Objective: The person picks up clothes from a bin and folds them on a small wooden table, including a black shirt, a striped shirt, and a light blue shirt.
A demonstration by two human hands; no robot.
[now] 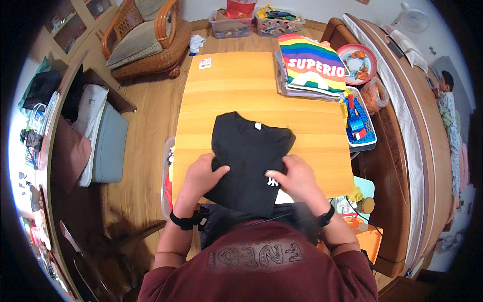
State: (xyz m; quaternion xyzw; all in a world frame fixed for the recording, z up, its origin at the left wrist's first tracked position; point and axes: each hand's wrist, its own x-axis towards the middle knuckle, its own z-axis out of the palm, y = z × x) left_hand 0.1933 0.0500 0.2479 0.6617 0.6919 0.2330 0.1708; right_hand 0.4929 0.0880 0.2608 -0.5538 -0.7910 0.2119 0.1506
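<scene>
A black garment (249, 158) with a neckline tag and a small white emblem lies on the wooden table (226, 83), its lower end reaching past the near edge. My left hand (205, 173) grips its left side, thumb on top and fingers tucked beneath the cloth. On the opposite side my right hand (296, 177) pinches the edge near the emblem in the same way. Something white shows on the table beside the garment's lower right. At the back right corner lies a stack of folded clothes (313, 68), topped by a rainbow-striped one.
Right of the table are a basket of toy bricks (358, 124), a floral round tray (356, 64) and a bed (422, 151) with a person (449, 98) lying on it. A rattan armchair (151, 41) stands back left, a lidded blue-grey bin (109, 143) at left.
</scene>
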